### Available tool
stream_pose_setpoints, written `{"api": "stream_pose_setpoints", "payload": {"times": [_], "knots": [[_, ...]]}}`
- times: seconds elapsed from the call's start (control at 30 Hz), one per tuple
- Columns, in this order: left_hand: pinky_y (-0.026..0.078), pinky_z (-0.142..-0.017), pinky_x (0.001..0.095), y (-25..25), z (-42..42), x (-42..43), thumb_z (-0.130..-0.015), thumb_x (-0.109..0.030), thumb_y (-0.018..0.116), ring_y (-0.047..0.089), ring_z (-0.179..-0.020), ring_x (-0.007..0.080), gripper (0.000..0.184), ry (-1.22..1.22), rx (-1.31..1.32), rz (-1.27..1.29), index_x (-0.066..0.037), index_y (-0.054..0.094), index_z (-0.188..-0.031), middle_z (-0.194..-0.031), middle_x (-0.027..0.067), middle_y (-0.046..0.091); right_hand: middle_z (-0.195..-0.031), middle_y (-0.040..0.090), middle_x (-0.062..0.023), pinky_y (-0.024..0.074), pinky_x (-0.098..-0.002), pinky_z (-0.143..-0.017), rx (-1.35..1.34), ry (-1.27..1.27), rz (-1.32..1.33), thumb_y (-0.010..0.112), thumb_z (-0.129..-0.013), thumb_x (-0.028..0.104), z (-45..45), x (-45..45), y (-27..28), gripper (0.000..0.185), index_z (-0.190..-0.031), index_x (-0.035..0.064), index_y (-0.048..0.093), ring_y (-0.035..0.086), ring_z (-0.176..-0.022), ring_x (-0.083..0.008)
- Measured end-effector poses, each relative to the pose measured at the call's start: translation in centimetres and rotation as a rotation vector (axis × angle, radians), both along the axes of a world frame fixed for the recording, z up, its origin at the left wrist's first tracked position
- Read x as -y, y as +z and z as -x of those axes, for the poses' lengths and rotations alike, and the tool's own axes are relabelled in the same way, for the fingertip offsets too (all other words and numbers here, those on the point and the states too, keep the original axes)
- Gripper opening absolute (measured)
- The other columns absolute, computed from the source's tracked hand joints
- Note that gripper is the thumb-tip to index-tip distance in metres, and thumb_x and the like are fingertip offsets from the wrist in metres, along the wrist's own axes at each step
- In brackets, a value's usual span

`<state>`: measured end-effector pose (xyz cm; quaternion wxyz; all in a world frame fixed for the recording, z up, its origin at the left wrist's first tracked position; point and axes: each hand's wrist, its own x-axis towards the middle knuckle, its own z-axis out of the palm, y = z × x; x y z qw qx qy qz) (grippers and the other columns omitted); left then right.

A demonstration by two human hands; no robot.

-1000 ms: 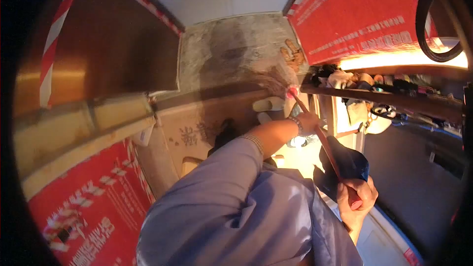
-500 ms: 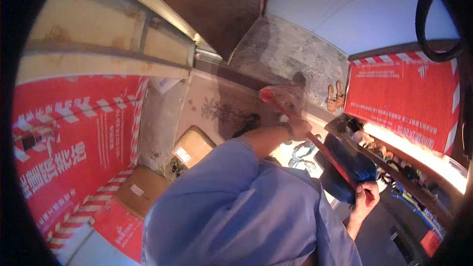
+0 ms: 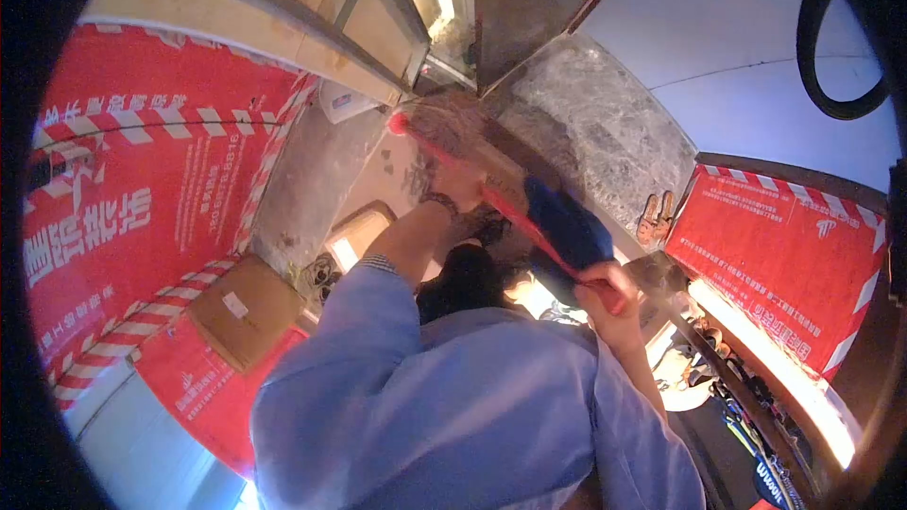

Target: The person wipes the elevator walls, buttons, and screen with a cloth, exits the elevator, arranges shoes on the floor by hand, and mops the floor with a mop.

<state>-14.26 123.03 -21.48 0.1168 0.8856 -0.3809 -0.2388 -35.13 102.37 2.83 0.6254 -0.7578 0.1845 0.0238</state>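
A long red rod (image 3: 529, 225) with a rounded red end slants across the middle of the head view. Partway along it, my left hand (image 3: 463, 187) is closed round it, slightly blurred, with a dark band at the wrist. My right hand (image 3: 609, 291) grips the rod close to its lower right end, fingers wrapped. Beside the rod, between my hands, is a broad dark blue thing (image 3: 572, 227); I cannot tell its kind or whether it is joined to the rod. Below my hands lies a floor mat (image 3: 378, 175) with dark characters, partly hidden by my arm.
Red printed sheets (image 3: 227, 161) with striped borders cover the left side. A cardboard box (image 3: 244, 310) stands at lower left. Slippers (image 3: 655, 217) lie on the stone floor (image 3: 605, 113) near another red sheet (image 3: 779, 255). A lit shoe rack (image 3: 727, 349) runs along the right.
The view has turned. Both hands, the red rod and the dark blue thing have shifted left, and my right hand sits higher in view. Both hands keep their hold on the rod.
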Motion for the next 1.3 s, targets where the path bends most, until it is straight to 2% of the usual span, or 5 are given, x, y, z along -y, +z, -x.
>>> {"api": "stream_pose_setpoints", "payload": {"times": [0.2, 0.53, 0.77, 1.1, 1.3], "knots": [[0.048, -0.08, 0.0488, -1.7, 5.3, -3.5, -0.076, -0.029, 0.063, 0.06, -0.092, 0.0361, 0.021, 0.188, -0.102, 0.059, -0.008, 0.065, -0.079, -0.084, 0.0161, 0.063, -0.089, 0.064, -0.0072, 0.046, -0.0284, -0.075, -0.023, 0.076, -0.04, 0.073, -0.076, 0.002, 2.6, -0.5, -1.0, 0.017, -0.091, 0.0027, 0.066, 0.06, -0.084, -0.0173], [0.042, -0.089, 0.0471, 1.8, 19.5, 8.6, -0.072, -0.024, 0.065, 0.057, -0.094, 0.0374, 0.018, 0.043, -0.213, 0.571, -0.007, 0.062, -0.079, -0.085, 0.0163, 0.062, -0.078, 0.067, -0.0091, 0.0491, -0.0292, -0.067, 0.055, 0.085, 0.361, 0.071, -0.069, 0.0, 14.2, 1.6, 11.5, 0.015, -0.083, 0.0027, 0.069, 0.064, -0.075, -0.0198], [0.05, -0.07, 0.0362, -1.9, 25.8, 12.5, -0.077, -0.015, 0.067, 0.062, -0.078, 0.0228, 0.014, -0.228, -0.647, 0.347, -0.006, 0.06, -0.086, -0.082, 0.0091, 0.064, -0.068, 0.063, -0.0051, 0.048, -0.0344, -0.063, 0.069, 0.0, 0.409, 0.067, -0.066, 0.005, 18.8, 0.8, 11.0, 0.007, -0.069, 0.0064, 0.061, 0.061, -0.068, -0.0219], [0.048, -0.07, 0.0326, 11.3, 21.8, 16.7, -0.077, -0.025, 0.073, 0.061, -0.074, 0.015, 0.027, -0.383, -0.537, 0.392, -0.002, 0.062, -0.087, -0.078, 0.0041, 0.065, -0.076, 0.059, -0.0014, 0.0442, -0.0257, -0.07, 0.005, -0.356, 0.282, 0.062, -0.077, 0.015, 17.0, 5.3, 10.1, 0.014, -0.078, 0.0017, 0.059, 0.055, -0.076, -0.0093], [0.048, -0.077, 0.0305, 13.3, 21.2, 17.4, -0.081, -0.018, 0.069, 0.059, -0.084, 0.0122, 0.025, -0.366, -0.883, 0.387, -0.001, 0.065, -0.099, -0.088, 0.0052, 0.066, -0.074, 0.056, -0.0011, 0.0439, -0.0254, -0.071, 0.056, -0.328, 0.289, 0.064, -0.074, 0.011, 14.9, 4.3, 9.7, 0.011, -0.076, 0.0023, 0.057, 0.055, -0.075, -0.0097]]}}
